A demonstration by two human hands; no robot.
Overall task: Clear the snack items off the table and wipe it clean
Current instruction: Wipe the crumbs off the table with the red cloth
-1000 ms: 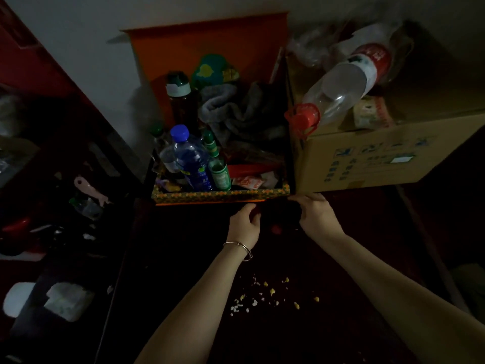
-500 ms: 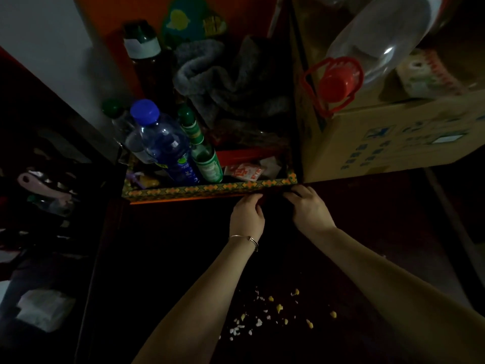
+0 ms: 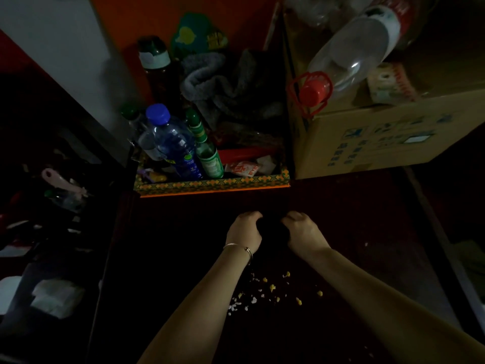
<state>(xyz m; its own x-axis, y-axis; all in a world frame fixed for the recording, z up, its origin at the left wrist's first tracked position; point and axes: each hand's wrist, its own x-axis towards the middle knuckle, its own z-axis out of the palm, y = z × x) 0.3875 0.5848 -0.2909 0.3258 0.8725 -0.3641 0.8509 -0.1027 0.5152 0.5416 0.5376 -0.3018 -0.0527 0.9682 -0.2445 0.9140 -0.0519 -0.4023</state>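
Dark table (image 3: pixel 183 248) bears scattered crumbs (image 3: pixel 265 292); left hand (image 3: pixel 244 229) and right hand (image 3: pixel 304 232) clutch a dark bundle (image 3: pixel 273 229).

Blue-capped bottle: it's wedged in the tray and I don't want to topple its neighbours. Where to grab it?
Grip the blue-capped bottle at the neck under the cap, from above. It stands nearly upright, with a green bottle at its right, a clear one at its left and the tray wall before its base: only the top is free.

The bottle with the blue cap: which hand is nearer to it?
Left. The left hand is right of the bottle, closer to the person; the right hand is farther right. Both grip a dark bundle.
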